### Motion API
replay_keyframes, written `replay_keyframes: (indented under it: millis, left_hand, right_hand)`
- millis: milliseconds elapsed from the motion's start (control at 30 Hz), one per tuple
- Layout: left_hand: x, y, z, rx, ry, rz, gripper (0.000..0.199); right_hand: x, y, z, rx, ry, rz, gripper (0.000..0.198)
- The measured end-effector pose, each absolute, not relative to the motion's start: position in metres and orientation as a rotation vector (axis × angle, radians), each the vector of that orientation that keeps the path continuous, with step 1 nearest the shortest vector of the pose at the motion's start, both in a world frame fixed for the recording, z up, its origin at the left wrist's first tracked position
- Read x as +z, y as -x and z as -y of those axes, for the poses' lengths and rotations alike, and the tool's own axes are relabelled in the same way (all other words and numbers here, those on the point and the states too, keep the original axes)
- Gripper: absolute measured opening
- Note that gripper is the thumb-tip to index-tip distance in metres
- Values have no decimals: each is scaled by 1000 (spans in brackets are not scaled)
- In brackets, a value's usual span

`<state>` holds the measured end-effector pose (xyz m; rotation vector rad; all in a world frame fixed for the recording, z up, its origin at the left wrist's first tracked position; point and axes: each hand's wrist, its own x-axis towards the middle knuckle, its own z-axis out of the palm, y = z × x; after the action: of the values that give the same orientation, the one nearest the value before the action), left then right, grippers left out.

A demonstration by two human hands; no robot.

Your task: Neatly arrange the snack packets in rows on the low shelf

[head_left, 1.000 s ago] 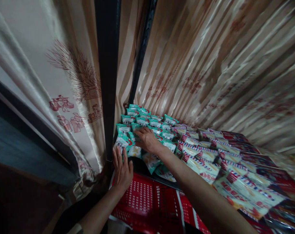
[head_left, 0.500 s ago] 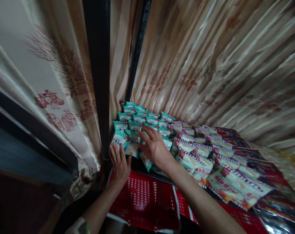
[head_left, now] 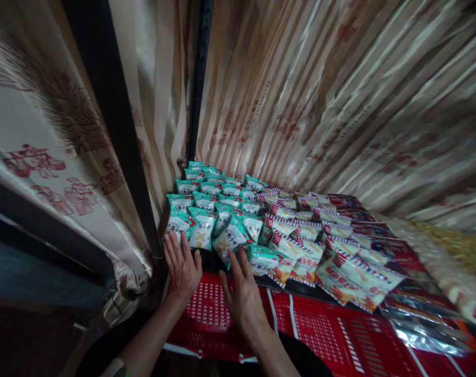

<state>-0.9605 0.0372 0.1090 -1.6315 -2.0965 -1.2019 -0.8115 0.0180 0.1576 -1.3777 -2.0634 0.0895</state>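
Observation:
Rows of small teal-and-white snack bags stand on a dark shelf in the corner. My left hand is open, its fingertips against the lower edge of the front-left snack bag. Fingers apart, my right hand is at the bottom of a tilted teal-and-white bag in the front row. A further teal-and-white bag lies on its side just right of those fingertips. Neither hand grips anything.
Striped-top white snack bags fill the shelf to the right, followed by dark red packs. Red perforated baskets sit below the shelf edge. A black post and printed curtains enclose the corner.
My right hand has drawn back from among the teal bags toward the shelf's front edge. My left hand stays by the front-left bag. The view has shifted to the right.

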Motion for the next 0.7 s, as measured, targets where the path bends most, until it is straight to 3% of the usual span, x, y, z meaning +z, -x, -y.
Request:
replay_keyframes:
  millis: [700]
  left_hand:
    - [110, 916, -44, -1181, 2206, 1596, 49]
  right_hand:
    - [159, 787, -29, 126, 1298, 2167, 47]
